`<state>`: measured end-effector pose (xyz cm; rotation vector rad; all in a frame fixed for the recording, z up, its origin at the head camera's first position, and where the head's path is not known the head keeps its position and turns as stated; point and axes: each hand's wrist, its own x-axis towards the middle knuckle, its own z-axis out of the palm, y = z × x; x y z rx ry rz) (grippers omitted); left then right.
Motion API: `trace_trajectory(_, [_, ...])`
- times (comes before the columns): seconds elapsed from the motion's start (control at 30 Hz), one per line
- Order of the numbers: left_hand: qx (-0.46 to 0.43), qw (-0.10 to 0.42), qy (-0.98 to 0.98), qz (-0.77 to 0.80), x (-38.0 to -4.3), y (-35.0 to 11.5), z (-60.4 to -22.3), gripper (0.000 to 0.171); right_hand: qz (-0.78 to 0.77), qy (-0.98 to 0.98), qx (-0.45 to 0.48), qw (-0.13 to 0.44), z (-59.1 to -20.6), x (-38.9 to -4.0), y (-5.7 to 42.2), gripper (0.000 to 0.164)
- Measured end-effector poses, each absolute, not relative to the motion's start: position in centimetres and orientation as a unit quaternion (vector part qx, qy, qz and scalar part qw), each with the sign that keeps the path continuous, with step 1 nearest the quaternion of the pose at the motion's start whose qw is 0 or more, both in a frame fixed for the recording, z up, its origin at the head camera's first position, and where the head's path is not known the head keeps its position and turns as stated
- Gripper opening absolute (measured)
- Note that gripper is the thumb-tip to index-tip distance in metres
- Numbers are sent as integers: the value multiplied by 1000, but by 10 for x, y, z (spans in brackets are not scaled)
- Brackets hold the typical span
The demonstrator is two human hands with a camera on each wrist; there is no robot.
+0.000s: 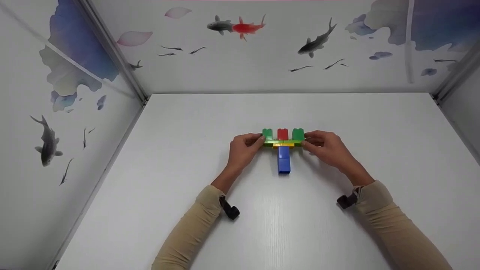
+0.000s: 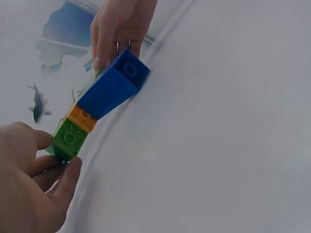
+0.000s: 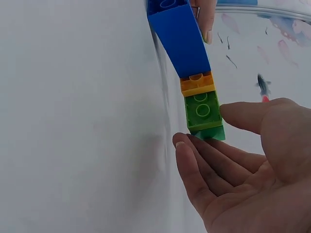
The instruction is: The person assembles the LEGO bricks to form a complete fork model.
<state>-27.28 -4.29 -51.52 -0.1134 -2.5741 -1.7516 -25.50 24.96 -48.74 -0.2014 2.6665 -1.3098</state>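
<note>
A T-shaped toy brick assembly (image 1: 284, 159) is held between both hands over the white table. Its stem is made of blue bricks (image 2: 109, 90), joined through a yellow brick (image 3: 198, 84) to a lime-green crosspiece (image 3: 203, 110). Two green bricks (image 1: 298, 134) and a red brick (image 1: 282, 134) stand in a row along the crosspiece, the red one in the middle. My left hand (image 1: 243, 150) pinches the left end between thumb and fingers. At the right end, my right hand (image 1: 326, 148) grips with its thumb on one side and fingers curled around the other.
The white table (image 1: 180, 123) extends around both arms. Behind it rises a back wall (image 1: 255, 67) with painted fish, and a similar panel (image 1: 22, 150) borders the left. Each wrist carries a small black device (image 1: 229, 210) close above the tabletop.
</note>
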Motion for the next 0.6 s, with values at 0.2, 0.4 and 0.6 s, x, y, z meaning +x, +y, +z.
trace_trajectory(0.2, [-45, 7, -830, -556, -276, -48, -521, 32, -416, 900, -81, 99, -490, -254, 245, 60])
trace_trajectory(0.4, [-51, 7, -831, -554, -276, -49, -522, 32, -408, 901, -92, 115, -492, -255, 245, 62])
trace_trajectory(0.6, [-72, -19, -845, -530, -275, -49, -520, 38, -409, 899, -93, 128, -491, -255, 247, 65])
